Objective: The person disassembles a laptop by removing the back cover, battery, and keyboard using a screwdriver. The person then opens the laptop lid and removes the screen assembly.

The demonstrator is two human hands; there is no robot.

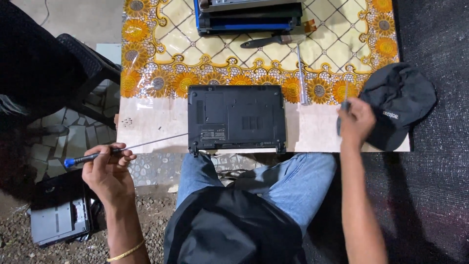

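- My left hand point(108, 172) is off the near left edge of the table point(146, 122), fingers curled round a long screwdriver point(122, 148) near its blue handle end.
- Its thin metal shaft runs right and slightly far, and the tip reaches the near left corner of the black laptop point(236, 119).
- That laptop lies bottom side up at the near edge of the table, in the middle, just beyond my knees in blue jeans point(288, 183).
- My right hand point(355, 122) is over the near right part of the table, closed on a second, smaller tool point(345, 95) whose slim shaft sticks out toward the far side; its handle is hidden inside my fist, so I cannot tell its kind.
- Just right of that hand a black cap point(398, 105) rests on the right edge of the table.
- A flowered plastic cloth point(161, 44) in orange and cream covers the far part of the table.
- On the cloth, beyond the laptop, lie a silver rod-like tool point(302, 78) and a black-handled brush point(273, 41).
- Further off, at the far edge, sits a blue and black device point(249, 17).
- On the ground to the near left lies another opened laptop part point(58, 217) with a grey panel.
- A black plastic chair point(85, 63) stands left of the table.
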